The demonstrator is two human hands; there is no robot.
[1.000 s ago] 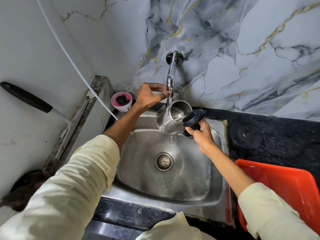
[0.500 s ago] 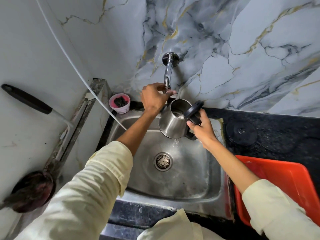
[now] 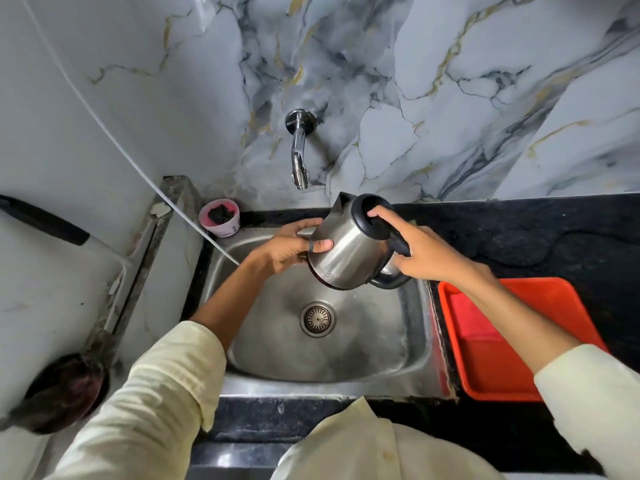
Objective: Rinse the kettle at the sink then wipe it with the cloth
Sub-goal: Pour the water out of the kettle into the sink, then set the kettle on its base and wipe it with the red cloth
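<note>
Head view: steel kettle (image 3: 349,252) held over the sink (image 3: 322,355), tilted with its spout up toward the wall tap (image 3: 299,161), lid shut. Left hand (image 3: 289,249) cupped against the steel body, thumb pressed on the side, a dark ring showing on it. Right hand (image 3: 424,252) on the black handle, fingers (image 3: 379,213) reaching up onto the lid rim. Both hands closed on the kettle, neither free.

No water visible at the tap, none pouring from the kettle; basin looks wet around the drain (image 3: 318,318). Rinse judged done or nearly so, though whether water remains inside cannot be told with the lid closed.

Wiping not begun. No cloth clearly in sight: red tray (image 3: 554,299) on the dark counter (image 3: 554,244) right of the sink, a paler red patch inside it that may be a cloth, cannot tell. Small pink cup (image 3: 220,218) with something dark inside at the back left corner of the sink.

Left to do: shake or drain the kettle if needed, find the cloth, dry the outer shell.
</note>
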